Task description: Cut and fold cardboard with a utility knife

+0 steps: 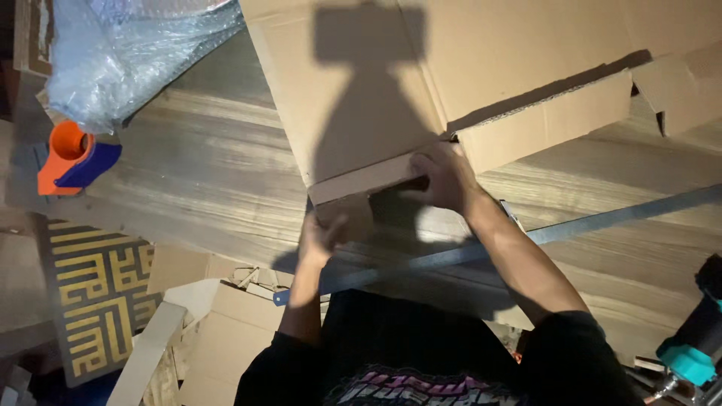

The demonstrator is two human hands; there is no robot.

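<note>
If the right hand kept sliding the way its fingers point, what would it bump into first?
The right hand points left along the folded cardboard strip it grips, so more of that strip comes first, then probably bare wooden tabletop.

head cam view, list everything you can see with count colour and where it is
cardboard sheet: 1, brown, large, top centre on the table
wooden table: 1, grey-brown, under the cardboard
metal ruler: 1, grey, long, slanting across the table's near edge
tape dispenser: 1, orange and blue, left edge
bubble wrap: 1, clear, top left
cardboard scraps: several, brown, floor lower left
patterned rug: 1, black and gold, lower left
power tool: 1, teal and black, lower right
left hand: on a folded cardboard flap
right hand: on the cardboard's edge
</note>
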